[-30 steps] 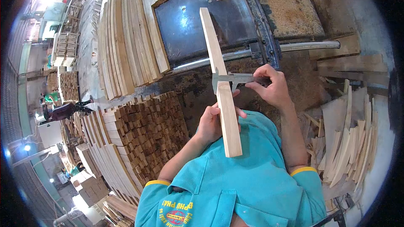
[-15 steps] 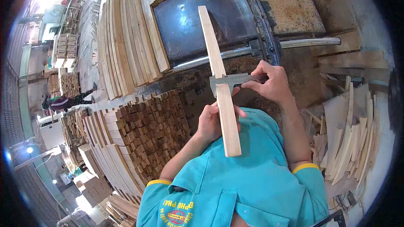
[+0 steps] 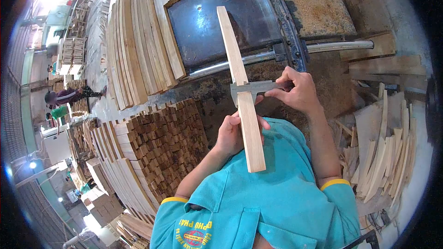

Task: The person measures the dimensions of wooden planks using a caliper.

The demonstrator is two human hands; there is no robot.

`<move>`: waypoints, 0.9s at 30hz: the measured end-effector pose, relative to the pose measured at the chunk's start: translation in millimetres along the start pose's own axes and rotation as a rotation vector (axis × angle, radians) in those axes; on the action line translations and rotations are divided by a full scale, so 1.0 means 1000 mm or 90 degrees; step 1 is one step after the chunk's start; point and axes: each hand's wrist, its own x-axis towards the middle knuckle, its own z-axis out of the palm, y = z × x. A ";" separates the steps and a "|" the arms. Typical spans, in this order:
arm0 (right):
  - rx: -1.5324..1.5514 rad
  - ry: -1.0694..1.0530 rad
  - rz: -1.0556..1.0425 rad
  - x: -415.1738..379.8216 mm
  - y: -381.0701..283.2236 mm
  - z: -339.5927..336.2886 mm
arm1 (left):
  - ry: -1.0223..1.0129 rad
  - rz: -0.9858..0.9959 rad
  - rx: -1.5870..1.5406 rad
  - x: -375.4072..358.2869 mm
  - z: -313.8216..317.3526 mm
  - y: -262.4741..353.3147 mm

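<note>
A long pale wooden strip (image 3: 251, 133) points away from my chest, its far end over the dark machine table. My left hand (image 3: 230, 134) is wrapped around its near half, thumb on one side and fingertips showing on the other. Across the strip sits a metal caliper (image 3: 254, 86), its jaws around the wood's width. My right hand (image 3: 297, 90) grips the caliper's right end between thumb and curled fingers. Part of the caliper is hidden behind that hand.
Long planks (image 3: 143, 41) lie beside the dark metal machine table (image 3: 198, 32) with its rail (image 3: 341, 46). A tall stack of cut wood (image 3: 166, 133) stands at left, and thin offcuts (image 3: 387, 157) pile up at right. People (image 3: 69, 97) are in the far left background.
My hands, the strip and the caliper stay almost still. In the left background, a person in dark clothing has shifted, and a green patch of another person now shows.
</note>
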 end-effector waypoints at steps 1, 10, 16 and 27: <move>0.000 -0.014 0.000 0.000 -0.001 -0.002 | 0.004 -0.002 0.003 0.000 0.000 0.000; 0.075 -0.001 0.021 0.004 -0.003 -0.015 | 0.031 0.027 0.103 0.001 0.015 0.006; 0.051 -0.001 0.004 0.009 -0.001 -0.017 | 0.113 0.052 0.209 0.003 0.017 -0.004; -0.061 -0.006 0.010 0.014 -0.001 -0.020 | 0.102 0.059 0.303 0.001 0.001 -0.005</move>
